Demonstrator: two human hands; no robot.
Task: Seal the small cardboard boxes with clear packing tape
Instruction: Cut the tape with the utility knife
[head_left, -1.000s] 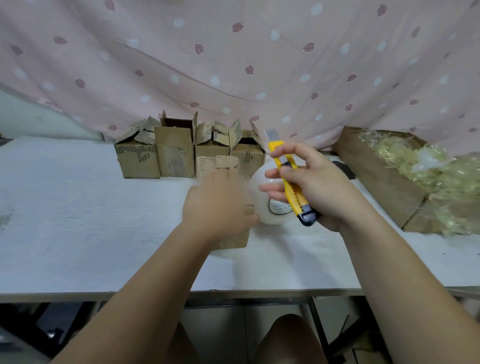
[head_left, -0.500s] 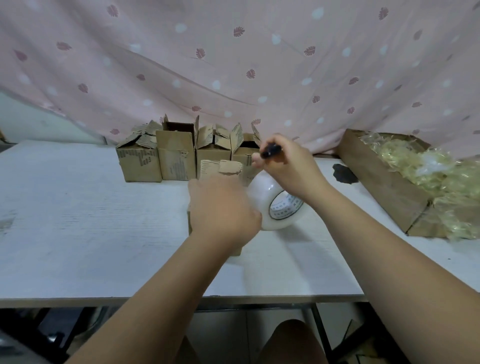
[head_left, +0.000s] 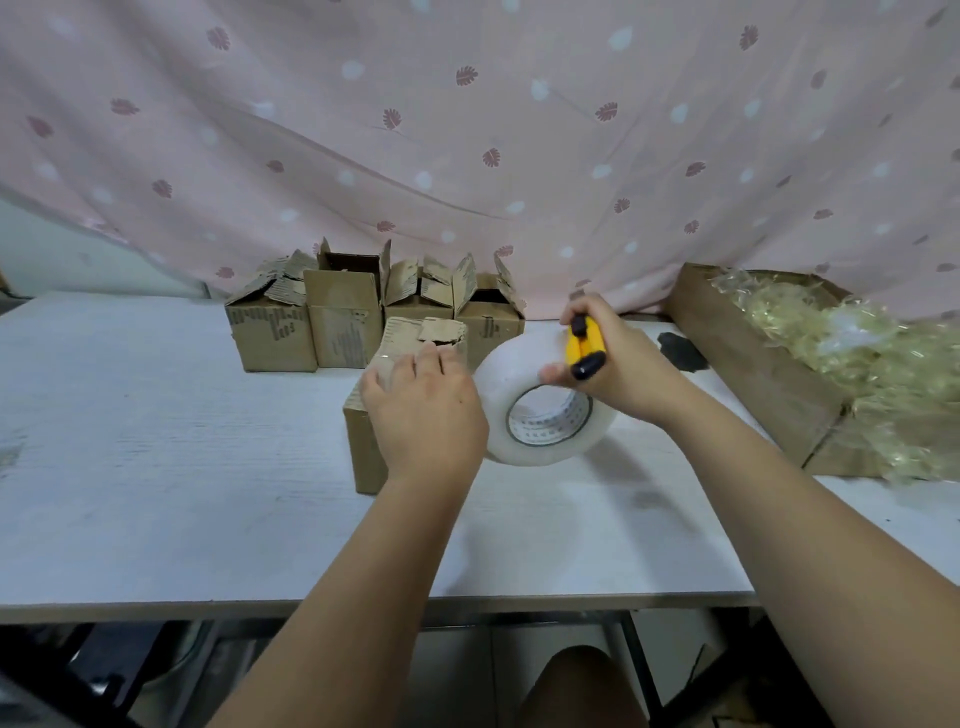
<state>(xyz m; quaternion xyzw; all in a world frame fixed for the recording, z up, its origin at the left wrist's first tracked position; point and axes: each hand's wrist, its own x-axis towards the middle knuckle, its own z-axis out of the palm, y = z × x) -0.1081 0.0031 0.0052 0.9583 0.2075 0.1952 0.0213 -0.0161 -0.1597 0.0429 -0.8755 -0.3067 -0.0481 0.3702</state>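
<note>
Change since the earlier frame: the utility knife (head_left: 581, 343) has come lower onto the roll and its yellow body now shows. Box, roll and left hand are much as they were.

Item 1, small cardboard box (head_left: 366, 452): stands on the desk (head_left: 156, 467) at centre, top flaps folded down. A gloss at its far left corner may be tape already laid, but I cannot tell for sure.

Item 2, left hand (head_left: 428, 415): lies over the box top, fingers (head_left: 402, 371) fairly straight and pressing the flaps flat, gripping nothing.

Item 3, roll of clear packing tape (head_left: 498, 405): on edge on the desk, just beside the box on its right, core facing the person. Any strip running from roll to box is hidden under the left hand.

Item 4, right hand (head_left: 623, 369): curled round the knife, resting on the upper right of the roll. The knife's long axis runs away from the person, black butt nearest. Whether the blade is out cannot be told.

Governing relation: the likely cut line, where box meets roll, lies left of the knife, and the right hand is the nearer to it.

Item 5, four open small boxes (head_left: 343, 322): in a row behind, unsealed.

Item 6, large carton (head_left: 753, 364): far right, holding pale shredded filler (head_left: 857, 353).

Item 7, pink patterned curtain (head_left: 467, 130): hangs behind the desk.
</note>
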